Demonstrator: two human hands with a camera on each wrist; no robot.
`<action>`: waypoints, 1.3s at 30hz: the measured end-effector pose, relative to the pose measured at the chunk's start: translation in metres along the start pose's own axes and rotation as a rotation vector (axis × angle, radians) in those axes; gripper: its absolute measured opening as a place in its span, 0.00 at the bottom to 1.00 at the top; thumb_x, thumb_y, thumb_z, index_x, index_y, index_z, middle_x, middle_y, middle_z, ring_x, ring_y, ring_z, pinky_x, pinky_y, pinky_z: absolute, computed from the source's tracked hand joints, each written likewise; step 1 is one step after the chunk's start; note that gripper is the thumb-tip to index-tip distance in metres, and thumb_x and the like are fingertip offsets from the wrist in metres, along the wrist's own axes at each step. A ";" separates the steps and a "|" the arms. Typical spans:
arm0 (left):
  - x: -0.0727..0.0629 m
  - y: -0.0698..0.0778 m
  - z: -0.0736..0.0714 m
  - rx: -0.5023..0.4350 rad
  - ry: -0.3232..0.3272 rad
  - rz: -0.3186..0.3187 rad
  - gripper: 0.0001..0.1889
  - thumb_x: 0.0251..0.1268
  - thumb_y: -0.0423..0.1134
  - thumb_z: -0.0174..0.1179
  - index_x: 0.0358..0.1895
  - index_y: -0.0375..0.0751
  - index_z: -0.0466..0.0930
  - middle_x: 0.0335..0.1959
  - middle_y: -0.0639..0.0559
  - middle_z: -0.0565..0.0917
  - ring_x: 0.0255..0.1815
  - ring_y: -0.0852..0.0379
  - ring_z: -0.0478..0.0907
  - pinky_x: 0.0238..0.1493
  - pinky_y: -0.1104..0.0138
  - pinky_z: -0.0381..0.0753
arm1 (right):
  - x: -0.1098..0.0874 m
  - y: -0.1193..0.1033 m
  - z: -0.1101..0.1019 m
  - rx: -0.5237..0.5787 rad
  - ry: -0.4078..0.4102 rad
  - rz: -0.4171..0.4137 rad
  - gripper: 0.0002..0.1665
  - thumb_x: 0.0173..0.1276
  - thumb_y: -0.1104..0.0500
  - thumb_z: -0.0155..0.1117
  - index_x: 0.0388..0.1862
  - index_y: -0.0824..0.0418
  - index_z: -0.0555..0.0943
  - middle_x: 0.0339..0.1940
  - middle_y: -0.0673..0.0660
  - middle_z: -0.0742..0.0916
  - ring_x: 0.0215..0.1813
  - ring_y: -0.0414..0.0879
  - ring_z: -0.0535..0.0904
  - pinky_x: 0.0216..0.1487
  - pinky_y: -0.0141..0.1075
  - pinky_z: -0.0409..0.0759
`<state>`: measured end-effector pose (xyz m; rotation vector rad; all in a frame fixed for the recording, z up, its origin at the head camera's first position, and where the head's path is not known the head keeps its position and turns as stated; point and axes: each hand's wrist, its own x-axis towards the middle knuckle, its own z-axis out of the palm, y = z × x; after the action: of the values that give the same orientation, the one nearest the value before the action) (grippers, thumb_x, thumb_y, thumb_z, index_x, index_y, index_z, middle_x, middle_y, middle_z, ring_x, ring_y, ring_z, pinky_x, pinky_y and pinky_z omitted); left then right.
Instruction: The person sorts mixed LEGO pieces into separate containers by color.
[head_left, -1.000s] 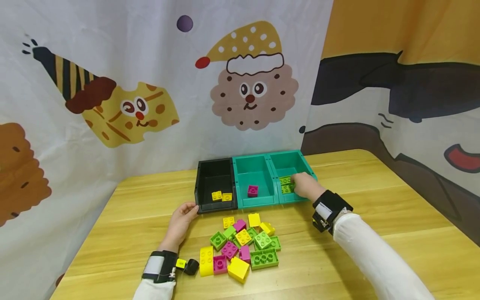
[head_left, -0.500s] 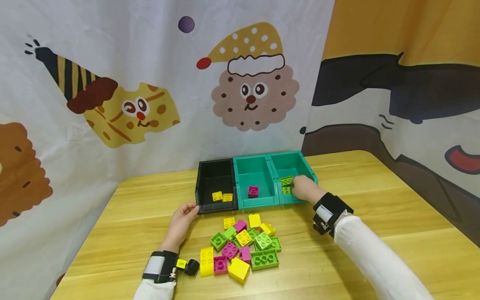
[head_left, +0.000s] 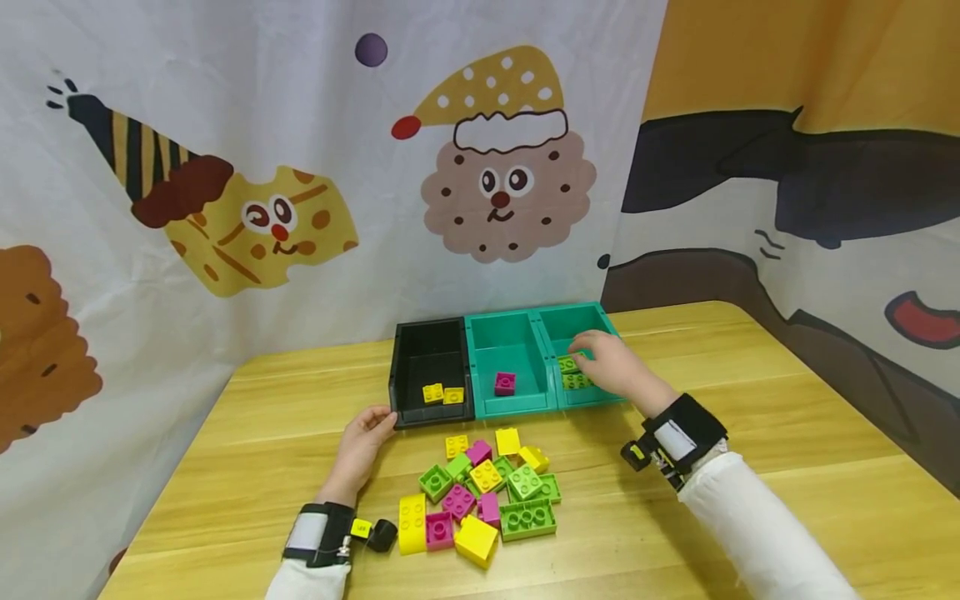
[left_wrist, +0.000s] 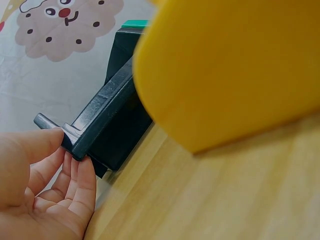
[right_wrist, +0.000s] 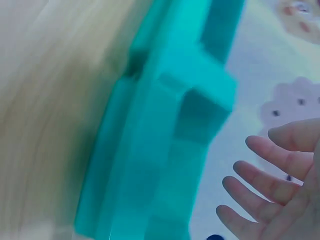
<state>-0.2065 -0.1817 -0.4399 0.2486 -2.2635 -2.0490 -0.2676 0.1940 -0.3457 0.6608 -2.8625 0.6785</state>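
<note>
My left hand (head_left: 365, 436) holds the front left corner of the black bin (head_left: 431, 333); in the left wrist view the thumb lies on the rim and the fingers (left_wrist: 80, 180) curl under the black bin (left_wrist: 107, 117). Two yellow bricks (head_left: 442, 393) lie inside it. My right hand (head_left: 603, 362) hovers over the right teal bin (head_left: 581, 321), fingers spread and holding nothing, just above the green bricks (head_left: 573, 377). The right wrist view shows the spread fingers (right_wrist: 260, 182) beside the blurred teal bin (right_wrist: 165, 150). A magenta brick (head_left: 505, 382) sits in the middle teal bin (head_left: 506, 333).
A pile of several yellow, green and magenta bricks (head_left: 487, 492) lies on the wooden table (head_left: 750, 400) in front of the bins. A yellow brick (left_wrist: 225, 70) fills much of the left wrist view. A cartoon-printed curtain (head_left: 300, 167) hangs close behind.
My right hand has lifted off the green bricks in the right teal bin and opened its fingers, the wrist drawing back. The left hand has stayed on the black bin's corner.
</note>
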 end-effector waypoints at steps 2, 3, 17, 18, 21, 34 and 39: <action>0.000 0.000 0.000 0.003 -0.001 0.001 0.13 0.68 0.32 0.54 0.50 0.27 0.72 0.37 0.52 0.76 0.37 0.62 0.71 0.41 0.76 0.76 | -0.007 -0.006 -0.001 0.041 0.022 -0.005 0.15 0.70 0.62 0.54 0.50 0.69 0.80 0.56 0.68 0.79 0.60 0.64 0.72 0.59 0.56 0.71; 0.000 0.000 0.000 0.003 -0.003 0.000 0.13 0.68 0.32 0.54 0.50 0.27 0.72 0.37 0.53 0.76 0.37 0.62 0.72 0.41 0.76 0.76 | -0.011 -0.010 -0.002 0.058 0.031 -0.008 0.16 0.70 0.61 0.54 0.51 0.69 0.80 0.56 0.68 0.80 0.60 0.64 0.73 0.59 0.56 0.71; -0.001 0.000 -0.001 0.007 -0.001 0.013 0.13 0.68 0.34 0.55 0.50 0.26 0.72 0.38 0.51 0.76 0.36 0.62 0.72 0.40 0.77 0.76 | -0.045 -0.030 0.006 0.213 0.090 -0.040 0.14 0.70 0.61 0.56 0.49 0.67 0.81 0.51 0.64 0.83 0.56 0.61 0.77 0.56 0.55 0.75; -0.001 0.000 -0.001 0.007 -0.001 0.013 0.14 0.68 0.34 0.55 0.50 0.26 0.72 0.38 0.51 0.76 0.36 0.62 0.72 0.40 0.77 0.76 | -0.046 -0.030 0.005 0.224 0.096 -0.040 0.14 0.70 0.61 0.56 0.49 0.67 0.81 0.51 0.64 0.83 0.56 0.61 0.77 0.56 0.55 0.74; 0.000 0.000 -0.001 0.003 -0.004 0.010 0.14 0.68 0.34 0.56 0.50 0.26 0.72 0.38 0.51 0.76 0.36 0.63 0.73 0.41 0.76 0.76 | -0.050 -0.031 0.004 0.251 0.107 -0.021 0.14 0.70 0.61 0.56 0.49 0.67 0.81 0.52 0.64 0.83 0.56 0.61 0.77 0.56 0.55 0.74; -0.002 0.003 -0.002 0.027 -0.014 -0.006 0.15 0.69 0.34 0.54 0.52 0.27 0.71 0.39 0.52 0.76 0.37 0.62 0.71 0.41 0.77 0.76 | -0.053 -0.042 0.010 0.253 0.094 -0.065 0.12 0.69 0.62 0.58 0.46 0.65 0.82 0.49 0.60 0.84 0.53 0.57 0.79 0.54 0.51 0.77; -0.001 0.001 -0.002 0.025 -0.018 -0.003 0.14 0.69 0.34 0.54 0.52 0.27 0.71 0.38 0.53 0.76 0.37 0.62 0.72 0.41 0.77 0.76 | -0.055 -0.056 0.017 0.237 0.085 -0.115 0.11 0.68 0.62 0.59 0.46 0.64 0.82 0.50 0.60 0.84 0.55 0.57 0.78 0.55 0.51 0.76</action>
<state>-0.2055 -0.1836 -0.4385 0.2365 -2.3020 -2.0333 -0.1937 0.1628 -0.3511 0.7995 -2.6669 1.0118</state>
